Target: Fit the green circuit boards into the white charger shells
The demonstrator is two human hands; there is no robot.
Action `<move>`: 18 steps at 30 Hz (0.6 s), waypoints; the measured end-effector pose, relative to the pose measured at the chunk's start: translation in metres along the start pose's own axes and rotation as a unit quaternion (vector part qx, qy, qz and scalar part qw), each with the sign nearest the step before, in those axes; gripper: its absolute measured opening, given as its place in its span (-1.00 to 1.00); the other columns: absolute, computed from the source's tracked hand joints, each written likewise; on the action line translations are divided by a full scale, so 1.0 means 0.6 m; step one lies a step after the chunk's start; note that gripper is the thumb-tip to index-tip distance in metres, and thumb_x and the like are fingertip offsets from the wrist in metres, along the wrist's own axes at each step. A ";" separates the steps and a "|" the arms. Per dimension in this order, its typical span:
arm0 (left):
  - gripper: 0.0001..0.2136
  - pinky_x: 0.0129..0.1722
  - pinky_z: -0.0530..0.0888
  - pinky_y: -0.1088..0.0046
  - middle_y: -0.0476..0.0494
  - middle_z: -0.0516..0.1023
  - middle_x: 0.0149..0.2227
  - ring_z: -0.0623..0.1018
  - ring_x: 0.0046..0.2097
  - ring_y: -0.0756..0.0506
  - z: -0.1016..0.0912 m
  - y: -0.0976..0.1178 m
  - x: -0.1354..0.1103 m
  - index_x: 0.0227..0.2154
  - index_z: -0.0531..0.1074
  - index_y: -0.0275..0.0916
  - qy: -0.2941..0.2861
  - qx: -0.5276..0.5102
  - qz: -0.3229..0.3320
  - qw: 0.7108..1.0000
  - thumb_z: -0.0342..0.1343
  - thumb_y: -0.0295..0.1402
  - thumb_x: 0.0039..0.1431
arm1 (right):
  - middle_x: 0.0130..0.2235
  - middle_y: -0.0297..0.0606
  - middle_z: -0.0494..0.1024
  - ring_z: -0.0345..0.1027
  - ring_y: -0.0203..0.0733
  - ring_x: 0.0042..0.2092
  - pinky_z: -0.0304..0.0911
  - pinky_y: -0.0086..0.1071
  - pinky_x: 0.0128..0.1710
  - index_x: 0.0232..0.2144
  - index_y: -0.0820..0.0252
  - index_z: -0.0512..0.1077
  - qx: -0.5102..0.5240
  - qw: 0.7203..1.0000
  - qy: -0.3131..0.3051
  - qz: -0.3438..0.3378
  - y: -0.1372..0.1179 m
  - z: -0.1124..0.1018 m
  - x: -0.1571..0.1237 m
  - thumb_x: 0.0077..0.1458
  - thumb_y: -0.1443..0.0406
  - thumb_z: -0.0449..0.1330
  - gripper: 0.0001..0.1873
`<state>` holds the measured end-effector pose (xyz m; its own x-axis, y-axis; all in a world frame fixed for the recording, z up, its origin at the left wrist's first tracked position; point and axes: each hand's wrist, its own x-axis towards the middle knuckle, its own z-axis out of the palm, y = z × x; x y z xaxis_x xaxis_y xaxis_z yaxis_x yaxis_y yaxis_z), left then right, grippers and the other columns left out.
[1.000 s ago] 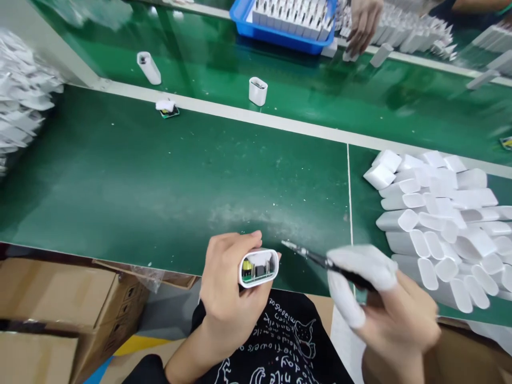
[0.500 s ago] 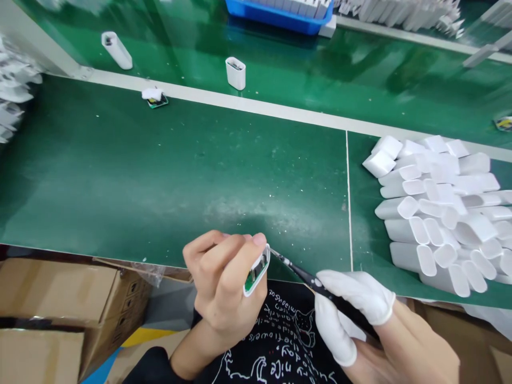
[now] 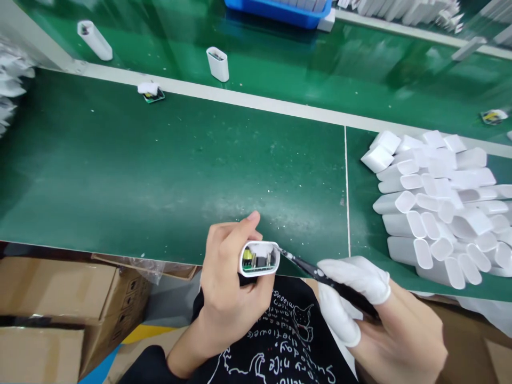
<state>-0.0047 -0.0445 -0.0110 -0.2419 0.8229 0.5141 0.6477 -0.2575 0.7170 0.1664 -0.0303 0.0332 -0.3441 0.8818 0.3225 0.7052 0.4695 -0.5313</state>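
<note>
My left hand (image 3: 230, 282) is closed around a white plastic charger housing (image 3: 259, 244) at the front edge of the bench. Its open end faces up toward me, and a green circuit board with yellow and black parts (image 3: 260, 260) shows inside. White finger covers sit on the thumb and forefinger of my right hand (image 3: 360, 304), which grips black, pointed tweezers (image 3: 308, 270). The tweezers' tip is at the right rim of the housing; whether it touches is too small to tell.
A pile of white empty housings (image 3: 436, 202) lies right. At the back are two white housings (image 3: 218, 65), a loose circuit board (image 3: 151, 93) and a blue tray (image 3: 280, 12). Cardboard boxes (image 3: 52, 290) stand below left. White parts (image 3: 14, 80) are heaped far left.
My left hand has turned the housing so its opening faces me more, showing the board and yellow part. The tweezers remain near its right rim. The view has shifted slightly.
</note>
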 end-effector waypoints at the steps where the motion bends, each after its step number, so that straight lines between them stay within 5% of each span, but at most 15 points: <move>1: -0.36 -0.28 0.47 0.39 -0.05 0.45 -0.29 0.44 -0.27 -0.05 0.000 0.001 -0.003 0.17 0.24 -0.21 -0.007 -0.021 -0.011 1.000 0.22 -0.64 -0.02 | -0.37 -0.37 0.60 0.48 -0.31 -0.44 0.37 -0.43 -0.43 -0.24 0.11 0.42 0.020 1.000 0.006 -0.005 0.004 0.002 0.000 0.11 0.45 0.19 -0.82; 9: -0.31 -0.24 0.50 0.39 -0.04 0.45 -0.28 0.46 -0.24 -0.04 0.003 0.013 -0.009 0.21 0.17 -0.22 -0.035 -0.120 -0.027 0.992 0.18 -0.68 -0.01 | -0.41 -0.43 0.57 0.43 -0.32 -0.50 0.32 -0.42 -0.53 -0.07 0.02 0.43 0.098 0.994 0.020 -0.044 0.028 0.005 -0.007 0.02 0.51 0.22 -0.56; 14: -0.28 -0.25 0.49 0.41 -0.04 0.43 -0.26 0.45 -0.24 -0.03 0.007 0.010 -0.009 0.22 0.15 -0.23 -0.050 -0.117 -0.018 0.992 0.19 -0.71 -0.03 | -0.40 -0.34 0.58 0.45 -0.29 -0.48 0.34 -0.39 -0.49 -0.13 0.13 0.47 0.071 0.994 -0.017 -0.080 0.031 -0.020 -0.001 0.10 0.46 0.18 -0.73; 18: -0.26 -0.26 0.49 0.43 -0.04 0.42 -0.27 0.45 -0.21 -0.04 0.016 0.001 -0.007 0.22 0.14 -0.20 -0.028 -0.107 -0.025 0.994 0.21 -0.69 -0.04 | -0.41 -0.38 0.55 0.40 -0.30 -0.47 0.32 -0.41 -0.51 -0.22 0.09 0.49 0.075 0.992 0.088 -0.044 0.071 0.000 0.013 0.05 0.50 0.23 -0.73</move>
<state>0.0036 -0.0434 -0.0170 -0.2252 0.8624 0.4533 0.4660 -0.3132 0.8275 0.1939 -0.0038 0.0133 -0.2783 0.8215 0.4977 0.5722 0.5579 -0.6011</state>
